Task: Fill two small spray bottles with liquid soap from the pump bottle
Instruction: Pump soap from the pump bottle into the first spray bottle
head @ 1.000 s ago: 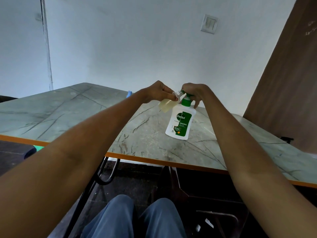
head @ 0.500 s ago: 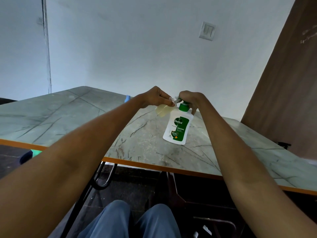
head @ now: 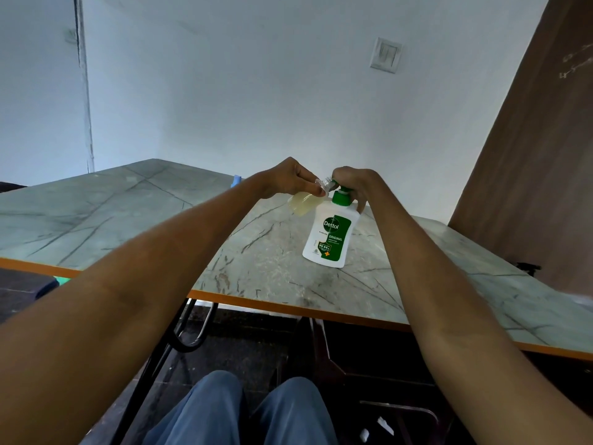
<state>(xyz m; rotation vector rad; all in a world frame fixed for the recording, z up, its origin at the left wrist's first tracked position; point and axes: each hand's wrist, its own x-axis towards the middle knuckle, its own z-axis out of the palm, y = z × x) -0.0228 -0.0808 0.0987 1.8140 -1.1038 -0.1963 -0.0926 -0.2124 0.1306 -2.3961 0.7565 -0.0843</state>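
Little has shifted: the left hand (head: 290, 181) still pinches the tilted clear small spray bottle (head: 303, 202), half full of pale soap, at the nozzle of the white green-capped pump bottle (head: 329, 237) on the grey marble tabletop (head: 263, 261); the right hand (head: 353, 184) clamps the pump. A misaligned neck would likely spill soap.

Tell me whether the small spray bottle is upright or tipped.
Tipped. The left hand pinches the small spray bottle near its open neck, slanted toward the pump bottle, yellowish liquid pooled in its lower body.

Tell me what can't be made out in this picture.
Head view only:
- Green pump head of the white Dettol pump bottle: covered by the right hand.
- Small clear spray bottle holding yellowish soap: middle hidden under the left hand.
- Small blue object on the table: mostly behind the left forearm.
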